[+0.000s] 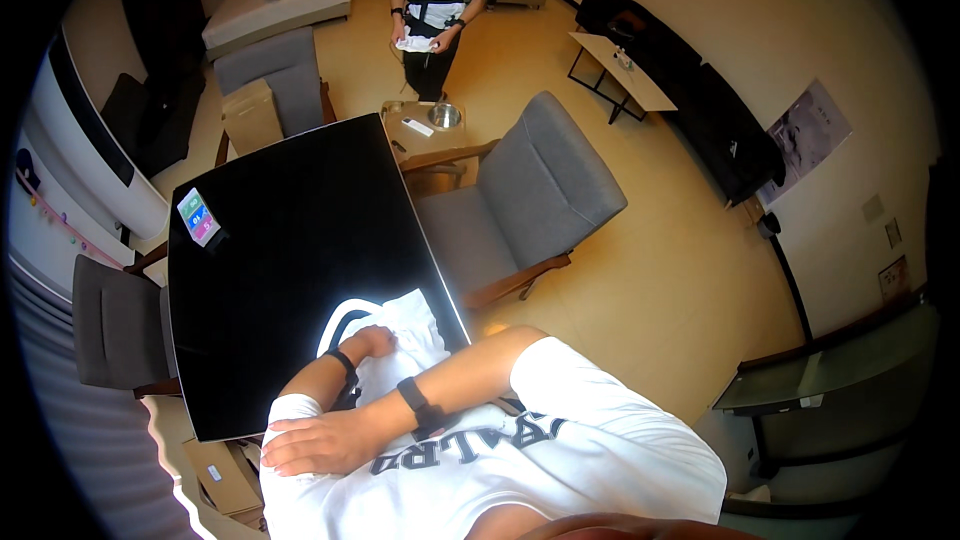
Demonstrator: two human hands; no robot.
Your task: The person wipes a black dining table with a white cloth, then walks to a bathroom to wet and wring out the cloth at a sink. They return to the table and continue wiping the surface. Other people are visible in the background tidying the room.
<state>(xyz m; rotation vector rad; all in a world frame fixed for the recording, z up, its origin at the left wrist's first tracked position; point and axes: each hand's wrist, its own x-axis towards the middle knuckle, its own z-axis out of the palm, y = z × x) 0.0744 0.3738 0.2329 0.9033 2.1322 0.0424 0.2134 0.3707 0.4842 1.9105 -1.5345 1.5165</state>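
Note:
My left hand (374,341) is at the near edge of the black table (300,210), its fingers curled on a crumpled white cloth (418,325). Part of those fingers is hidden. Beside this hand a bright white curved band (338,316) arches over the table edge; its kind is unclear. Across my body comes the right forearm, and my right hand (322,443) lies with fingers stretched out on my left sleeve (294,407). Dark bands circle both wrists. A small stand-up card with coloured blocks (200,219) is farther off on the tabletop.
Grey armchairs (535,190) surround the table, one with a cardboard box (251,117). Beyond, a small side table (425,140) bears a metal bowl (444,116). Another person (440,0) stands there holding white cloth. A black sofa (690,90) and low table (625,73) line the right wall.

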